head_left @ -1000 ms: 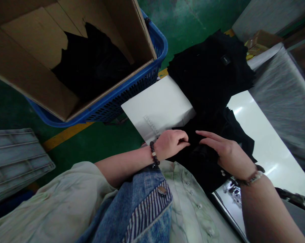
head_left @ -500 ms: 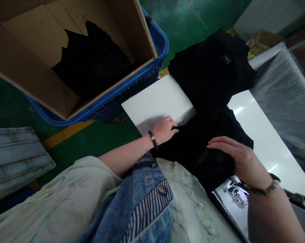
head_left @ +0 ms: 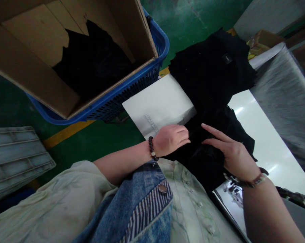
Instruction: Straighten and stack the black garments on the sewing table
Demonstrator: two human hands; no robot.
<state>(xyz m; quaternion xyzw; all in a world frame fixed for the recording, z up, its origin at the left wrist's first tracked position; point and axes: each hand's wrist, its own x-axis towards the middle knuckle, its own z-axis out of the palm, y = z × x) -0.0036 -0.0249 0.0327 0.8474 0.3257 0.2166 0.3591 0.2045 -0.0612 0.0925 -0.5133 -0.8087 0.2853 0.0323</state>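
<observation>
On the near part of the white bench [head_left: 265, 130] lies the black fabric [head_left: 208, 168]. Your left hand [head_left: 170, 140] curls at it; whether it pinches, I cannot tell. Your right hand [head_left: 237, 155] has fingers spread.

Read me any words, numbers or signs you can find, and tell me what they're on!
Label on the far black cloth: it has pale marks, but they're too small and blurred to read.
Row of marks on the white table: too small and faint to read.
I can't read any other text.
</observation>
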